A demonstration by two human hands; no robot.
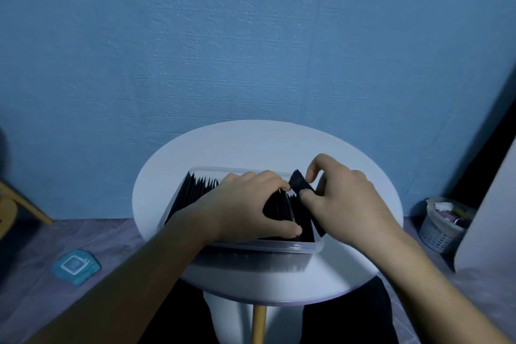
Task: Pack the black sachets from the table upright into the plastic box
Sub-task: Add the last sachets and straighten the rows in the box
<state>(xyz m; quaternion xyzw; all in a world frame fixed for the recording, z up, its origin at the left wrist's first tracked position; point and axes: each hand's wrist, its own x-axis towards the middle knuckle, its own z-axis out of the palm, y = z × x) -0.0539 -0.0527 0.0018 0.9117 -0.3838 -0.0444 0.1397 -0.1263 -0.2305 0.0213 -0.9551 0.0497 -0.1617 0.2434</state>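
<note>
A clear plastic box (268, 247) stands on the round white table (251, 145). Several black sachets (192, 193) stand upright in it, packed in a row. My left hand (245, 204) reaches into the middle of the box, thumb and fingers pressed around a bunch of the upright sachets. My right hand (343, 198) is at the box's right end, pinching one black sachet (300, 184) between thumb and fingers, tilted just above the row. The right part of the row is hidden by both hands.
A blue packet (76, 266) lies on the floor at the left. A small white basket (444, 222) with rubbish stands on the floor at the right. A wooden leg (25, 204) shows at the far left. The blue wall is right behind the table.
</note>
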